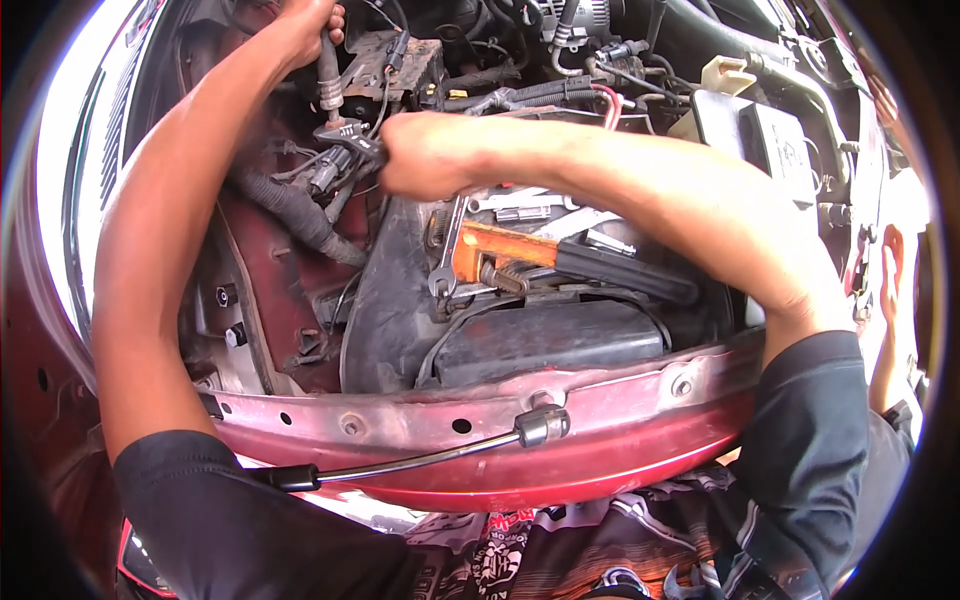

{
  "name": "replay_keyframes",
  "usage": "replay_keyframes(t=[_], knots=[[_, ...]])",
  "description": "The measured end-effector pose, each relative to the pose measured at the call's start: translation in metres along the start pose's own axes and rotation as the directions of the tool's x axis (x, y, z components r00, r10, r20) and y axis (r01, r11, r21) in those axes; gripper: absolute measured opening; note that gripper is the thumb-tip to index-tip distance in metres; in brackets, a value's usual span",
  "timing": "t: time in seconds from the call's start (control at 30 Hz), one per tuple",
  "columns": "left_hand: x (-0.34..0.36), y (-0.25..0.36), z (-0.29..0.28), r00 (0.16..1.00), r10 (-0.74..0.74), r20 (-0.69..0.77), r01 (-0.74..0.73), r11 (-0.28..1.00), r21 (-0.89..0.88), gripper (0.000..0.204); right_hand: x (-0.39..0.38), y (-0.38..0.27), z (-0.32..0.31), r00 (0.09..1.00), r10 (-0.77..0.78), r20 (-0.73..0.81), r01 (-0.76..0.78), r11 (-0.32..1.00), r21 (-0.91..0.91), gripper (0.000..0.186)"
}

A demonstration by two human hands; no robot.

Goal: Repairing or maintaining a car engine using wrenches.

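High at the left of the engine bay, my left hand (312, 28) is closed around a hose with a ribbed metal end (329, 80). Just below it, an adjustable wrench (350, 137) has its jaws at the lower end of that hose; whether they grip it I cannot tell. My right hand (425, 155) is closed on the wrench's handle, which it mostly hides. Wiring connectors (328, 168) sit right under the wrench. Below my right forearm lie an orange pipe wrench (505, 245) with a black handle and a combination wrench (447, 250).
Several more wrenches (530, 203) lie behind the pipe wrench. A bar with a black handle and socket head (430, 460) rests across the red front panel (600, 410). A corrugated hose (295, 215) runs at left. Another person's hand (890, 270) is at the right edge.
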State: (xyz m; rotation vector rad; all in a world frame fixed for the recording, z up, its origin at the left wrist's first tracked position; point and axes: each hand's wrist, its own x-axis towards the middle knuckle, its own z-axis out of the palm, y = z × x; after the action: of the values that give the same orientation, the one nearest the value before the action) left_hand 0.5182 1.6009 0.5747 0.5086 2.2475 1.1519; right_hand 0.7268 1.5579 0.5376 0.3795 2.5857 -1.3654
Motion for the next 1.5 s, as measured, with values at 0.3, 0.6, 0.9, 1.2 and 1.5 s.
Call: replay_keyframes(t=[0.3, 0.6, 0.9, 1.2, 1.5], knots=[[0.01, 0.007, -0.002, 0.998, -0.056, 0.014, 0.057, 0.996, -0.065, 0.025, 0.027, 0.111, -0.012, 0.874, -0.372, -0.313, 0.044, 0.701, -0.712, 0.021], [-0.005, 0.008, 0.0, 1.0, -0.003, 0.012, 0.004, 0.998, -0.057, 0.024, 0.029, 0.105, 0.005, 0.768, -0.473, -0.432, 0.187, 0.811, -0.555, 0.023], [-0.004, 0.006, 0.004, 1.0, 0.009, 0.016, -0.008, 0.999, -0.04, 0.023, 0.007, 0.092, -0.017, 0.919, -0.246, -0.307, 0.091, 0.893, -0.441, 0.036], [0.0, 0.004, 0.004, 1.0, 0.007, -0.008, -0.007, 0.999, -0.036, 0.024, -0.025, 0.027, -0.005, 0.987, 0.039, -0.157, -0.013, 0.986, 0.164, 0.055], [0.0, 0.005, 0.004, 1.0, 0.017, 0.002, -0.017, 0.999, -0.028, 0.023, -0.015, -0.023, 0.014, 0.969, 0.178, 0.174, -0.224, 0.322, 0.92, 0.023]])
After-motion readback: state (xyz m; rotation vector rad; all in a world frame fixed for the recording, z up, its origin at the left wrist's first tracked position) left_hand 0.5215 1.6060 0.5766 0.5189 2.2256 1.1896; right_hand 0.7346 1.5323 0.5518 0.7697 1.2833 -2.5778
